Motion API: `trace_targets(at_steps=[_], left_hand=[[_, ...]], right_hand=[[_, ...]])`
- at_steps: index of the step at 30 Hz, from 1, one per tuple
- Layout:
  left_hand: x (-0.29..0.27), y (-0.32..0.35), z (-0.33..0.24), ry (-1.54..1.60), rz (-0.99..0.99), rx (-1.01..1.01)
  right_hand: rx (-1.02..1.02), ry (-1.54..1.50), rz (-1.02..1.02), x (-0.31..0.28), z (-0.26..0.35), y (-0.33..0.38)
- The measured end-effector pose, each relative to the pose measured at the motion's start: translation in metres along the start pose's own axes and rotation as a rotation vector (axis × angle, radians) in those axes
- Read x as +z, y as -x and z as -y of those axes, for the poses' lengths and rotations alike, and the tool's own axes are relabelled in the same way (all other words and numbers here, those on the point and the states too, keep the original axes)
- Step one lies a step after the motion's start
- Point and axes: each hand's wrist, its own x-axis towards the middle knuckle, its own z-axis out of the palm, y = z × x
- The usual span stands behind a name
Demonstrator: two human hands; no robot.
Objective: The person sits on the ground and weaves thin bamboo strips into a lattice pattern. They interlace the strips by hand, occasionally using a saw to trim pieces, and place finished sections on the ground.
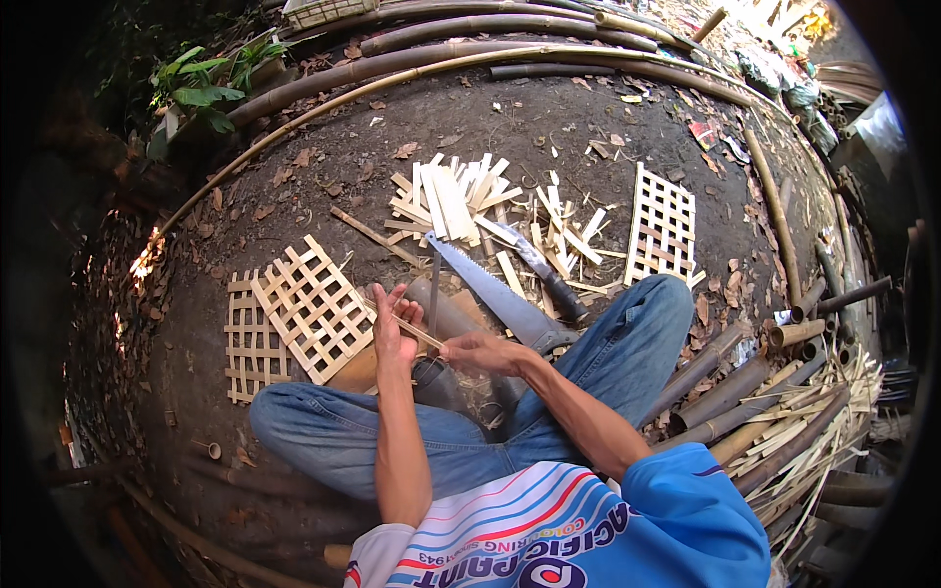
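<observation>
Head view: thin strip carried between two hands over crossed legs

At the middle of the frame, just left of centre, a narrow bamboo strip (425, 337) slants across the sitter's lap. From where I stand, the right hand (482, 353) has its near end, thumb and fingertips pinched together; such a grip would suit fine control of a light slat. The left hand (394, 338) stands upright where the strip crosses it, fingers raised and loosely parted, perhaps as a guide; I cannot tell whether its thumb presses the strip.

The left forearm rises nearly straight from the lower edge. The right one angles in from the lower right over the thigh in blue jeans (613, 338), its wrist fairly level.

Beside the left hand, a woven bamboo lattice (312, 309) overlaps a second lattice (245, 338) at centre left; a third lattice (662, 227) lies at upper right, well apart. A handsaw (500, 299) and a dark-handled knife (541, 267) lie before the knees, within easy reach, I'd judge, like the pile of pale slats (449, 201) beyond.
</observation>
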Motion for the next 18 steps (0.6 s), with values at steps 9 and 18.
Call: trace_targets(at_steps=[9,18], left_hand=[[-0.018,-0.006,0.000,-0.008,-0.017,0.019],[-0.001,0.009,-0.012,-0.078,-0.261,-0.065]], right_hand=[[-0.393,0.721,-0.525,0.036,-0.020,-0.013],[-0.364,0.788,-0.425,0.035,-0.032,-0.015]])
